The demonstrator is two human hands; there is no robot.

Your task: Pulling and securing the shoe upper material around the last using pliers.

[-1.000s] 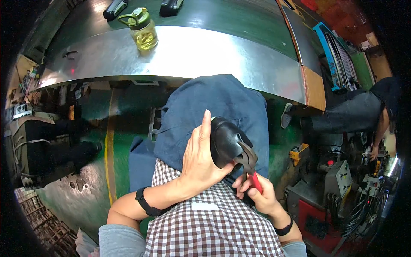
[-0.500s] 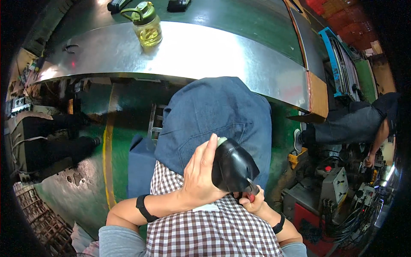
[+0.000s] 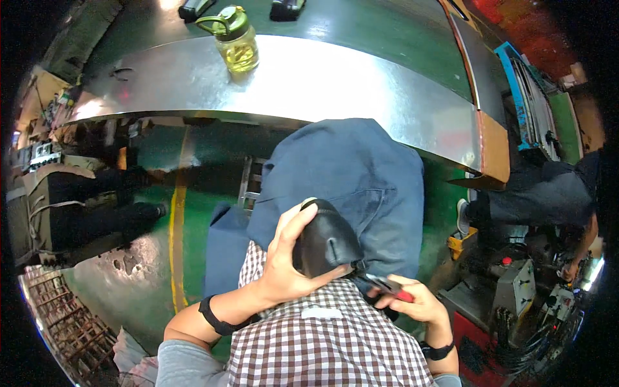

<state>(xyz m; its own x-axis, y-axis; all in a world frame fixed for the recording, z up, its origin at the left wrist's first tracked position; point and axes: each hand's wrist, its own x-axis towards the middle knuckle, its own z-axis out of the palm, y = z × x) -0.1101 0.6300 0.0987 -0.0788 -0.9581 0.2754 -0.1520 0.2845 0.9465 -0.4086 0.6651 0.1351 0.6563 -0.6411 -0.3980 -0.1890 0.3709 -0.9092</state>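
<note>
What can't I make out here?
- Head view: part of the black piece, covered by the left hand.
- Head view: part of the pliers, covered by the right hand.
- Head view: one dark object, cut by the top edge.
- Head view: what the co-worker's hand touches, too small.

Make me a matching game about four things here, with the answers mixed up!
Things:
1. Bottle
2. Pliers
3. Shiny black piece
4. Apron

Clues:
A. In the right hand
B. Brown-and-white checked
C. Standing on the table
D. In the left hand

Right pairs: 1-C, 2-A, 3-D, 4-B.
</note>
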